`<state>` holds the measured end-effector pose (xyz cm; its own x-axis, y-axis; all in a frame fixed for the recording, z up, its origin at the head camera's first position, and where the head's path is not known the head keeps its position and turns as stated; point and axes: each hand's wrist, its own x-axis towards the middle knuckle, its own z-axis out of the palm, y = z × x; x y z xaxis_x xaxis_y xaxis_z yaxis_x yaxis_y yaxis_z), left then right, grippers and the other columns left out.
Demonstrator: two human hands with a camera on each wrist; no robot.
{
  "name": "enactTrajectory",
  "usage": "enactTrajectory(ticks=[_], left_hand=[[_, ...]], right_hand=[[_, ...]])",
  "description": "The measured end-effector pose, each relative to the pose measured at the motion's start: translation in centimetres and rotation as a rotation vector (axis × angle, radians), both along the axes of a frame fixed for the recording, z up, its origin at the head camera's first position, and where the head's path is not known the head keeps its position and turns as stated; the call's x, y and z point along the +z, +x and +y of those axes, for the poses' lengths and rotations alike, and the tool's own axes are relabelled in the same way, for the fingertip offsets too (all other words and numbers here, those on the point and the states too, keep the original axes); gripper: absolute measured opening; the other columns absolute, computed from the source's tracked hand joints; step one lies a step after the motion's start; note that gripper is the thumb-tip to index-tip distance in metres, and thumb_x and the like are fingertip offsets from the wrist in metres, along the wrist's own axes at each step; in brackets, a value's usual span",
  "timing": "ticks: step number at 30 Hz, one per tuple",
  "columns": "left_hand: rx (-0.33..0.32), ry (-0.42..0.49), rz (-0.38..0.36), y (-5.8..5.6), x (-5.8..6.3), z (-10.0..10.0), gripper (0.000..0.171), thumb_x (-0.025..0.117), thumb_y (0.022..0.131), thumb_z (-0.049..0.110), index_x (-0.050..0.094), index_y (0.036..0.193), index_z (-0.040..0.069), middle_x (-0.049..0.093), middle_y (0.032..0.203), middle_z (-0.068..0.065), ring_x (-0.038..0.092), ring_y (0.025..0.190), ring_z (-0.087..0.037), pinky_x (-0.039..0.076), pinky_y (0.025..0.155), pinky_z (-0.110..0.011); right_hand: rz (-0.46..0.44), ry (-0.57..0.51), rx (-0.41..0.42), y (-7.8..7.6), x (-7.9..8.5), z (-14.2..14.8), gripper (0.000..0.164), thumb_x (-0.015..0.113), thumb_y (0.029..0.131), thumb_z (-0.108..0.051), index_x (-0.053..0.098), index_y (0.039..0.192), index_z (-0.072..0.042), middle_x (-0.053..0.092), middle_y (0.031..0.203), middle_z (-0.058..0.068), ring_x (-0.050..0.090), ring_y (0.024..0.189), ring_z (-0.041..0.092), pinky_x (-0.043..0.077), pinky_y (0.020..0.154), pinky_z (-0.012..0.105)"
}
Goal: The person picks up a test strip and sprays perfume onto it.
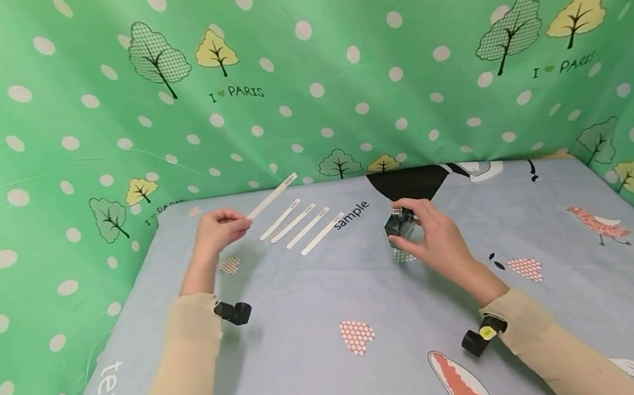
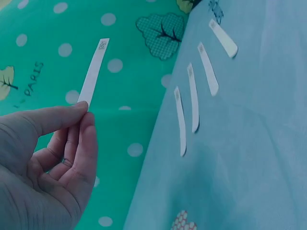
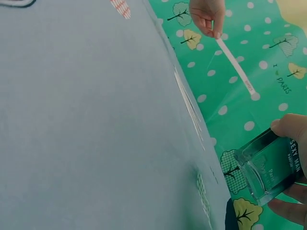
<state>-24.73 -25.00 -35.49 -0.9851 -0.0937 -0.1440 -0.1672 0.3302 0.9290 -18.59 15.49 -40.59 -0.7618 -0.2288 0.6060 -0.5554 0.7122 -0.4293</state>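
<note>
My left hand (image 1: 222, 230) pinches the round end of a white perfume test strip (image 1: 271, 197) between thumb and fingers; its printed end points up and away. Beside it, several more white strips (image 1: 280, 220) lie slanted in a row on the cloth. In my right hand (image 1: 439, 240) is a dark glass perfume bottle (image 1: 399, 228), held off the cloth. The index finger is at the top by the sprayer, the thumb at the lower side. Lettering including "SEXY MAN" shows on the bottle (image 3: 271, 165) in the right wrist view. Strip and bottle are apart.
A grey-blue printed cloth (image 1: 298, 382) covers the table. Green dotted fabric (image 1: 293, 131) hangs behind and at both sides, meeting the table's edges. Each wrist wears a small black camera (image 1: 234, 312).
</note>
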Motion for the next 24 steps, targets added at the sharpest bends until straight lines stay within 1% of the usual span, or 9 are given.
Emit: enactTrajectory(ticks=[4,8,13,15,20,24], left_hand=[[0.051,0.025,-0.032,-0.4,-0.5,-0.6,0.020,0.072,0.090,0.009,0.059,0.101,-0.001,0.062,0.071,0.013,0.064,0.068,0.002,0.057,0.072,-0.014],[0.103,0.033,-0.070,-0.7,-1.0,-1.2,0.020,0.072,0.091,0.012,0.060,0.102,0.002,0.062,0.076,0.011,0.064,0.070,0.001,0.056,0.073,-0.014],[0.156,0.081,-0.109,-1.5,-1.9,-1.8,0.016,0.072,0.091,0.010,0.063,0.101,0.003,0.061,0.077,0.009,0.064,0.069,0.001,0.056,0.074,-0.014],[0.180,0.111,-0.129,-1.7,-2.4,-2.0,0.014,0.071,0.091,0.009,0.064,0.101,0.002,0.062,0.076,0.009,0.065,0.068,0.001,0.057,0.077,-0.016],[0.225,0.128,-0.190,-1.9,-3.6,-2.6,0.014,0.071,0.090,0.006,0.064,0.101,0.001,0.062,0.075,0.006,0.068,0.070,-0.002,0.057,0.091,-0.025],[0.232,0.124,-0.212,-2.0,-4.4,-2.9,0.014,0.069,0.091,0.004,0.063,0.103,0.000,0.062,0.074,0.004,0.068,0.068,-0.003,0.057,0.090,-0.025]], right_hand=[[-0.006,-0.005,-0.003,-0.1,-0.2,0.1,0.062,0.084,0.080,-0.022,0.053,0.133,-0.019,0.061,0.118,0.011,0.065,0.095,0.029,0.059,0.078,0.043],[-0.017,-0.011,-0.008,-0.1,-0.4,0.2,0.061,0.084,0.080,-0.021,0.052,0.133,-0.018,0.061,0.120,0.011,0.064,0.099,0.029,0.059,0.080,0.043],[-0.031,-0.021,-0.018,-0.3,-0.6,0.4,0.061,0.084,0.080,-0.020,0.053,0.133,-0.018,0.061,0.120,0.011,0.064,0.102,0.029,0.059,0.080,0.044],[-0.037,-0.024,-0.021,-0.4,-0.7,0.5,0.061,0.084,0.080,-0.020,0.053,0.132,-0.018,0.061,0.120,0.011,0.064,0.102,0.030,0.059,0.081,0.044],[-0.054,-0.037,-0.021,-0.9,-0.7,0.6,0.061,0.084,0.081,-0.018,0.052,0.133,-0.018,0.060,0.121,0.012,0.063,0.105,0.031,0.059,0.082,0.045],[-0.075,-0.065,-0.019,-1.3,-0.8,0.8,0.060,0.083,0.081,-0.016,0.051,0.132,-0.017,0.059,0.123,0.014,0.063,0.109,0.032,0.059,0.084,0.048]])
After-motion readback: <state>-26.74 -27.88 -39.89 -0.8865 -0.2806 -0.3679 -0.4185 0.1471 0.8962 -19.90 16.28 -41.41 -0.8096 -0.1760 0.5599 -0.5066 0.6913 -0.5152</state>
